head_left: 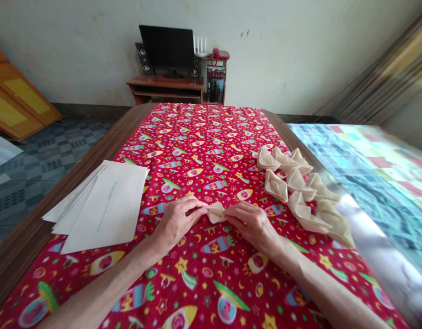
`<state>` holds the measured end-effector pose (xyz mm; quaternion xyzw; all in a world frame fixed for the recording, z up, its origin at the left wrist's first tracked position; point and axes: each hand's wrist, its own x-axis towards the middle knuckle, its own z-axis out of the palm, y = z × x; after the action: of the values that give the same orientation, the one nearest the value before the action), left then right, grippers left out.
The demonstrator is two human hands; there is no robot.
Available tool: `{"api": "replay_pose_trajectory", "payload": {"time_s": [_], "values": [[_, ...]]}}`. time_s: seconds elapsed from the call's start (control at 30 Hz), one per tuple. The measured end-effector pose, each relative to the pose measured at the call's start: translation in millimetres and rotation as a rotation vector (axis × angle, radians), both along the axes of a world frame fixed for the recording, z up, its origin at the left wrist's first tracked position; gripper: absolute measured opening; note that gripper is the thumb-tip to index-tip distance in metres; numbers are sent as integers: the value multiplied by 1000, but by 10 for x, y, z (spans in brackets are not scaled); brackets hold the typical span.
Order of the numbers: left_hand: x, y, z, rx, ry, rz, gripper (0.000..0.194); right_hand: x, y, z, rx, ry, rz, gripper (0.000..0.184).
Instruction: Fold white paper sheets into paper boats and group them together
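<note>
Between my two hands is a small folded paper piece (216,213), cream-coloured and held just above or on the red patterned cloth. My left hand (181,214) pinches its left end between thumb and fingers. At the other end, my right hand (248,220) has its fingertips closed on the paper. To the right lie several folded paper boats (275,185) of the same cream paper, grouped in loose rows. A stack of flat paper sheets (106,210), fanned at its left side, lies beyond my left forearm.
The red cloth (197,151) covers a long table with a brown wooden edge (104,137). A bed with a blue patterned cover (361,169) stands along the right. Against the far wall are a monitor (168,48) on a desk and a red telephone (220,54).
</note>
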<state>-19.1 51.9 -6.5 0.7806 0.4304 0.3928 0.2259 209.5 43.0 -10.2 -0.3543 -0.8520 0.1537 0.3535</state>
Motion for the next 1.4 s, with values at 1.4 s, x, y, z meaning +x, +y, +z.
{"api": "replay_pose_trajectory", "payload": {"time_s": [1.4], "values": [[202,-219,-100,-422,-312,51,66,-327,-231,160,-590,198,-127,22]]}}
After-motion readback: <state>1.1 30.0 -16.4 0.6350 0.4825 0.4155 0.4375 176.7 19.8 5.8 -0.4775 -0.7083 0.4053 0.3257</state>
